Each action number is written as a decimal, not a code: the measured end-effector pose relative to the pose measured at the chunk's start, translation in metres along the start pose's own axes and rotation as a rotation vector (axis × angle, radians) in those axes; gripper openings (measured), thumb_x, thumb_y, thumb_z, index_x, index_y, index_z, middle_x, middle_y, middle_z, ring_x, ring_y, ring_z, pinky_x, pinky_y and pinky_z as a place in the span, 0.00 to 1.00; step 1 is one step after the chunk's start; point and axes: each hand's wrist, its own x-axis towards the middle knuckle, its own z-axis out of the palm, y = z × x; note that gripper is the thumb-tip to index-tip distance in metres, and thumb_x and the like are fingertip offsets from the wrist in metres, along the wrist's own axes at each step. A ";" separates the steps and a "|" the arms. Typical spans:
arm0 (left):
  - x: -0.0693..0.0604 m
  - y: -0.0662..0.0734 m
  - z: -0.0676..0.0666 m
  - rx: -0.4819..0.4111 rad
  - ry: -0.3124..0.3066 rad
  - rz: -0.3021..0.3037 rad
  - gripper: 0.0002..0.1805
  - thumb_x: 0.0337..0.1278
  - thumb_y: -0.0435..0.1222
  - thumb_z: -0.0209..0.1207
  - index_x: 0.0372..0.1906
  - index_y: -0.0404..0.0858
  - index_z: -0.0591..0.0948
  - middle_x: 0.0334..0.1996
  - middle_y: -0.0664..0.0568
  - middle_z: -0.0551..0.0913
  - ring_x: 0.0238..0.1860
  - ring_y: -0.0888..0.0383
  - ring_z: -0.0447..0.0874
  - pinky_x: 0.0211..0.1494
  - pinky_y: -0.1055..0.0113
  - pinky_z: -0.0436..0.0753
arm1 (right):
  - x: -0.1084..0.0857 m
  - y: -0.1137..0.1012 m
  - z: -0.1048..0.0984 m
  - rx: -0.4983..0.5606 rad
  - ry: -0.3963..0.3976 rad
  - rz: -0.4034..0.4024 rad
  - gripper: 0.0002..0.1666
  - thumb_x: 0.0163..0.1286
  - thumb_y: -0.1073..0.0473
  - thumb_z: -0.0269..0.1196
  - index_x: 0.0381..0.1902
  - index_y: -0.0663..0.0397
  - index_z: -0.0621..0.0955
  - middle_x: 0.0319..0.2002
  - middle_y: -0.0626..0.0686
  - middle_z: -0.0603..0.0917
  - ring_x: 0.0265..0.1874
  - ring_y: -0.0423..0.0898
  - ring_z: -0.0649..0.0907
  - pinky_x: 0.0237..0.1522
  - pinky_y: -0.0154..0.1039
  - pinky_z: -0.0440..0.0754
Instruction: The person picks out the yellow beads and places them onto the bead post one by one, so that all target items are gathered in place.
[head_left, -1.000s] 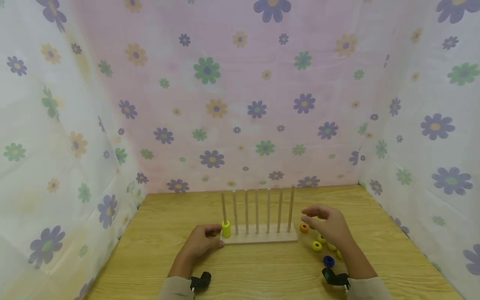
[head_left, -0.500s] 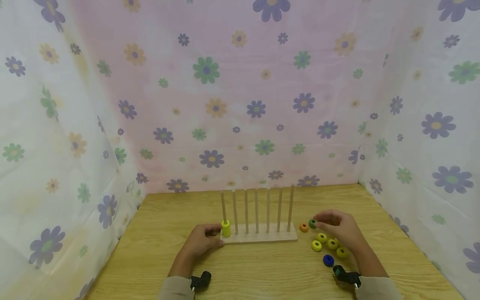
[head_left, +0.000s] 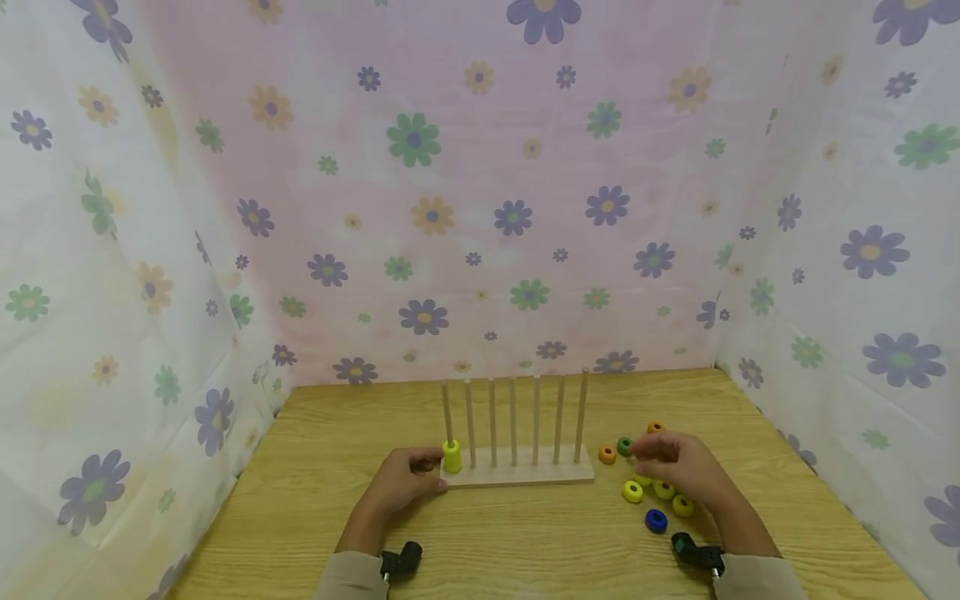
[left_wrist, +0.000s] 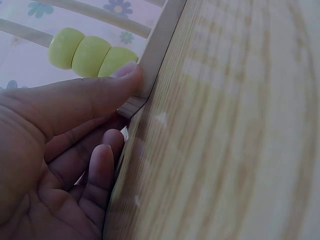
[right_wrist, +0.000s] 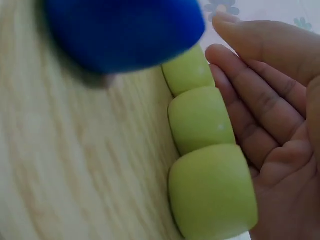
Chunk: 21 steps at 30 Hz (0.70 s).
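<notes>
My left hand (head_left: 401,483) grips the left end of a wooden peg stand (head_left: 517,475), its thumb on the base's end in the left wrist view. Three yellow beads (left_wrist: 91,56) are stacked on the leftmost peg (head_left: 447,412); the other pegs bear no beads. To the stand's right, my right hand (head_left: 686,467) hovers over loose beads, fingers loosely bent and thumb apart, with nothing seen between them. Just by its fingertips lies a green bead (head_left: 625,447). Several yellow beads (right_wrist: 202,120) lie beneath and beside the palm, one partly hidden by the hand.
An orange bead (head_left: 607,455) lies close to the stand's right end, and another orange bead (head_left: 656,427) lies behind the right hand. A blue bead (head_left: 656,522) is nearest the front. Flowered cloth (head_left: 480,183) walls the wooden table (head_left: 517,550) at the back and both sides.
My right hand has moved right and slightly toward me, away from the stand. The green bead and the far orange bead have come into view. The left hand has stayed put.
</notes>
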 end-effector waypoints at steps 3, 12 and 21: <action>0.001 0.000 0.000 0.002 -0.001 0.002 0.30 0.51 0.40 0.78 0.62 0.45 0.85 0.53 0.50 0.85 0.53 0.52 0.80 0.57 0.53 0.81 | 0.000 0.001 -0.001 -0.007 -0.023 -0.010 0.23 0.70 0.52 0.72 0.59 0.56 0.84 0.56 0.57 0.86 0.55 0.52 0.85 0.48 0.35 0.85; 0.000 0.003 -0.001 0.000 0.002 -0.010 0.29 0.51 0.40 0.78 0.61 0.44 0.85 0.53 0.52 0.85 0.53 0.53 0.80 0.56 0.55 0.81 | 0.001 0.004 -0.002 -0.096 -0.055 -0.022 0.22 0.67 0.51 0.73 0.56 0.52 0.85 0.54 0.53 0.88 0.58 0.54 0.85 0.50 0.30 0.84; 0.000 0.001 -0.001 0.003 0.003 -0.005 0.29 0.51 0.40 0.78 0.61 0.44 0.85 0.53 0.52 0.86 0.52 0.54 0.79 0.54 0.57 0.81 | -0.001 -0.001 -0.001 -0.136 -0.068 -0.045 0.20 0.69 0.50 0.72 0.54 0.53 0.85 0.53 0.53 0.88 0.57 0.56 0.85 0.50 0.31 0.83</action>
